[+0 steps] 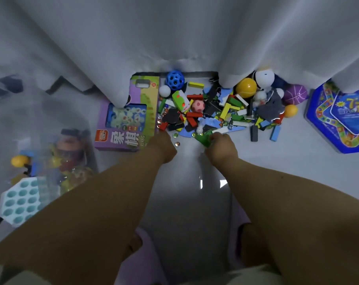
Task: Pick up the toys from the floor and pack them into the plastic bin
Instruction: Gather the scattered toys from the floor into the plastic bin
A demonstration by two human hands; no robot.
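A heap of small toys (213,112) lies on the pale floor below the curtain: coloured blocks, puzzle pieces, glass beads and balls. My right hand (221,152) pinches a green puzzle piece (204,139) at the heap's near edge. My left hand (164,148) is curled at the heap's left edge, next to the purple game box (127,118); what its fingers hold is hidden. The clear plastic bin (51,161) stands at the left with several toys inside, blurred.
White curtains (174,38) hang over the back of the heap. A blue hexagonal game box (338,118) lies at the right. A teal bubble-pop toy (20,202) sits in front of the bin. My feet in purple slippers (145,254) stand at the bottom.
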